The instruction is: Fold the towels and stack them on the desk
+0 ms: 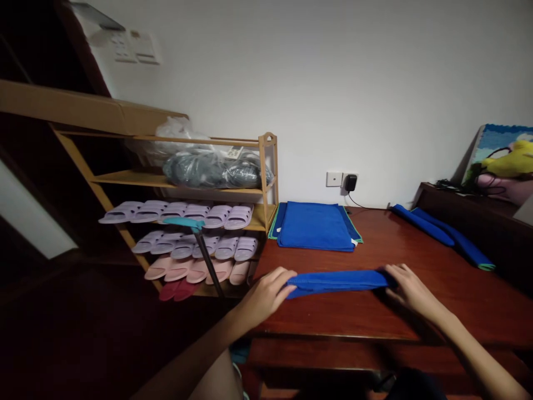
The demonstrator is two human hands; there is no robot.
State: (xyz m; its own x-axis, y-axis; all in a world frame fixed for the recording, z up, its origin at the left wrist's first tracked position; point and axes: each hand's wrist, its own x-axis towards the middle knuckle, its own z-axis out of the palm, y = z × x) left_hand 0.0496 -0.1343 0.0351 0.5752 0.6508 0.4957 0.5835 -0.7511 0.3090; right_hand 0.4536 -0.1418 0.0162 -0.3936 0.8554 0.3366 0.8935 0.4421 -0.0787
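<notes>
A blue cloth (pixel 339 281), folded into a long narrow strip, stretches between my two hands just above or on the wooden table. My left hand (pixel 272 289) pinches its left end, thumb below and fingers on top. At the other end my right hand (pixel 406 289) is closed round the cloth, its fingertips partly hidden. Beyond the strip lies a flat stack of blue cloths (pixel 316 225), the lower ones edged in green. Two rolled or folded blue cloths (pixel 425 225) rest along the table's right side.
The reddish wooden table (pixel 333 319) meets a white wall with a socket and black plug (pixel 351 182). To the left stands a wooden shoe rack (pixel 263 166) with lilac and pink slippers (pixel 239 216) and plastic-wrapped bundles. A blue-topped handle (pixel 183 222) leans before it.
</notes>
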